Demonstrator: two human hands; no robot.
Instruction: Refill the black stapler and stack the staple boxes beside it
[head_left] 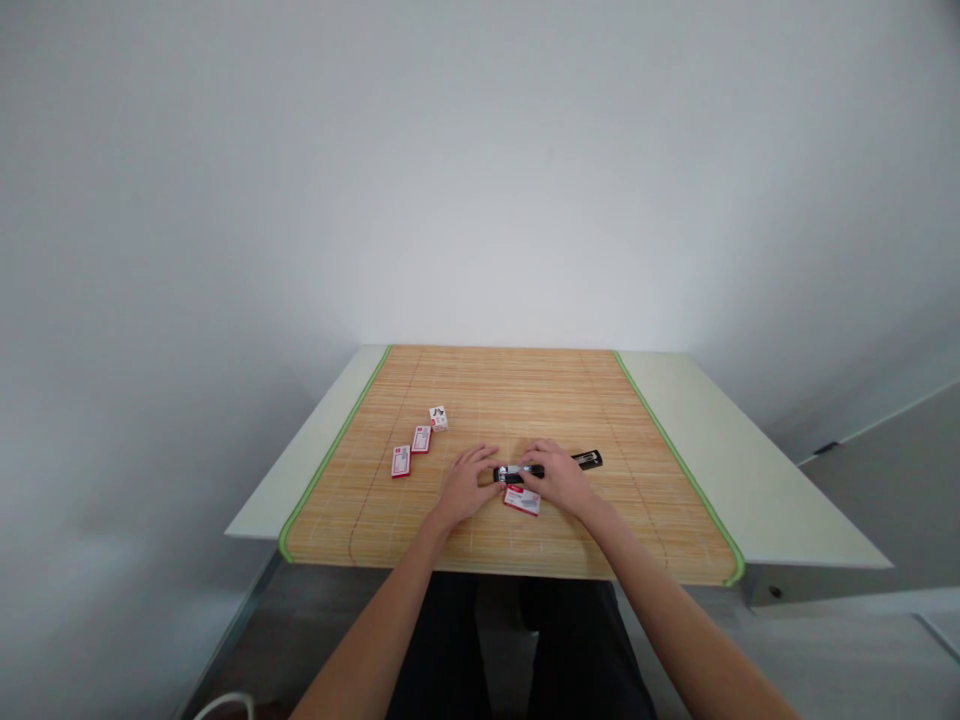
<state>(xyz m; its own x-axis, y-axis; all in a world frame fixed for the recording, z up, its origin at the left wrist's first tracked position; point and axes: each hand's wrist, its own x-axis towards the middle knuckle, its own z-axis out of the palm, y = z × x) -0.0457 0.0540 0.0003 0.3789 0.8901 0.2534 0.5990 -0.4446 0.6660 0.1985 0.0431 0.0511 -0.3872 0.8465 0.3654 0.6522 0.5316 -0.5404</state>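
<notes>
A black stapler with shiny metal parts lies across the mat, folded open. Its base end sticks out to the right, past my right hand. My right hand is closed over the middle of the stapler, thumb toward me. At the left end, the thumb and fingers of my left hand pinch around the stapler's tip. Just in front of it lies a flat red-and-white small box, tilted, close under my right thumb. Whether any staples are in the stapler is too small to tell.
To the left lie two red-and-white small boxes, one nearer and one farther. Behind them sits a white little box with dark print. A green-edged bamboo mat covers the middle of the white table, which meets a wall.
</notes>
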